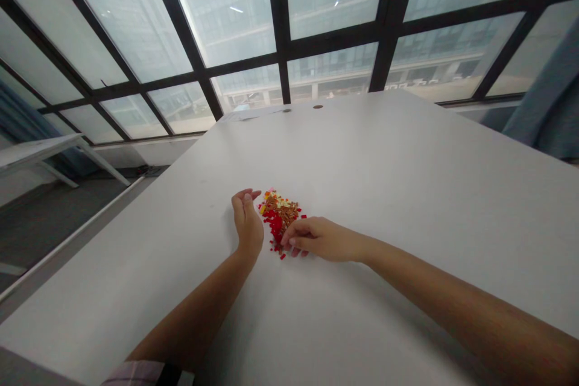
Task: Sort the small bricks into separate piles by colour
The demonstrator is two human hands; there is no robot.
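A loose heap of tiny plastic bricks (pixel 279 217) in red, orange, yellow and brown lies on the white table (pixel 384 163). My left hand (pixel 247 223) rests on its edge just left of the heap, cupped, with its fingers curving toward the bricks. My right hand (pixel 307 239) comes in from the right, and its fingertips touch the heap's near edge. Those curled fingers hide anything that might be under them. A few red bricks lie scattered near them.
A wall of tall windows (pixel 280 30) with dark frames stands beyond the table. Two small round holes (pixel 318 106) mark the table's far end. A second white table (pixel 36 154) stands at the left, and a blue curtain (pixel 543 96) hangs at the right.
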